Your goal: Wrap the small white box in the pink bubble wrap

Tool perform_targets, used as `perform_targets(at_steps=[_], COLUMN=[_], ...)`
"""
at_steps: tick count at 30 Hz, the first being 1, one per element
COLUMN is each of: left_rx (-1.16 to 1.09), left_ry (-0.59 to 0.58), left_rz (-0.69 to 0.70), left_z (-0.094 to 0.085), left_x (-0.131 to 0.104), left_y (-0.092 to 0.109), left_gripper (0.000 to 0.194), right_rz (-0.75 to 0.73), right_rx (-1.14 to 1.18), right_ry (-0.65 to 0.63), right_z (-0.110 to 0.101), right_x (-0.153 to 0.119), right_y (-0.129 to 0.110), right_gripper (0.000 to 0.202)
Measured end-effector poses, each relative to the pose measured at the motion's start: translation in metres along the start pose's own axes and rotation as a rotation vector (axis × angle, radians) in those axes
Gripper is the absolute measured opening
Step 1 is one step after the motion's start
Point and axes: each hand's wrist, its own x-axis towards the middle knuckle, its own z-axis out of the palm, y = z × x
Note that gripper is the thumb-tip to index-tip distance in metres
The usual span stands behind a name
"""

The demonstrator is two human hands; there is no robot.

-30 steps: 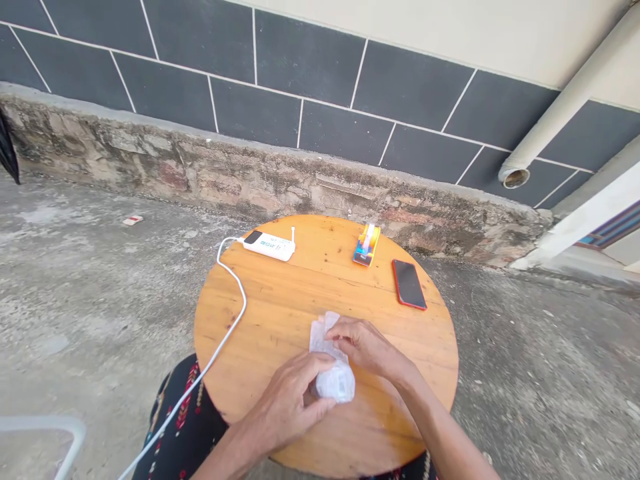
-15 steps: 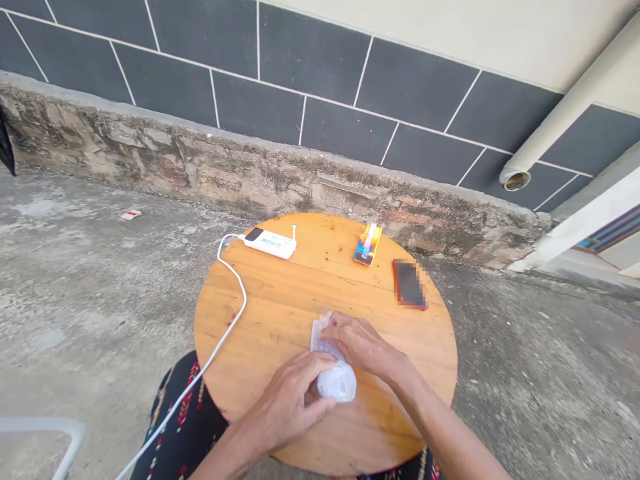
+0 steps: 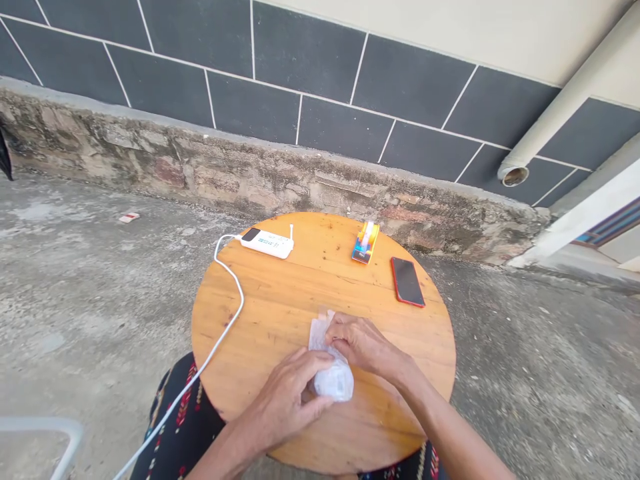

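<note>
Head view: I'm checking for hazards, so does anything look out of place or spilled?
A red-and-white scrap lies on the concrete, left of the round table, like stray litter. The white cable trails off the table and might snag. No spill shows.

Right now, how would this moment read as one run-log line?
left hand: gripping wrapped bundle | right hand: at its flap | below: round table | farther: white device, tape dispenser, red-edged phone

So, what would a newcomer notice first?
Probably the whitish wrapped bundle on the near half of the table, with the left fingers and right fingers on it. Next, the yellow-and-blue tape dispenser toward the far edge, and the red-edged phone toward the right.
</note>
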Motion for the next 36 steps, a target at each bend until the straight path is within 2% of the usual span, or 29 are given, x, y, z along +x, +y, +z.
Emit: perform_targets(at_steps=[11,20,26,30,36], left_rx=[0.070,0.061,0.076,0.078,0.047], left_ry=[0.015,0.001,-0.016,-0.036,-0.082], left_rz=[0.018,0.051,0.073,0.044,-0.065], left_z=[-0.005,-0.005,-0.006,-0.007,-0.010], left_x=[0.002,0.004,0.006,0.007,0.011], left_y=[0.006,0.006,0.003,0.003,0.010], left_gripper=[0.039,0.038,0.040,0.040,0.034], right_rz=[-0.032,-0.029,-0.017,-0.019,-0.018], right_rx=[0.147,0.201,0.224,0.249,0.340], right_ry=[-0.012,-0.019,-0.054,-0.065,-0.070], right_z=[0.017,0.019,0.009,0.004,0.009], right_x=[0.013,0.015,0.014,0.013,0.013], right_y=[0.007,0.010,0.006,0.005,0.009], right_gripper=[0.029,0.027,0.023,0.022,0.038])
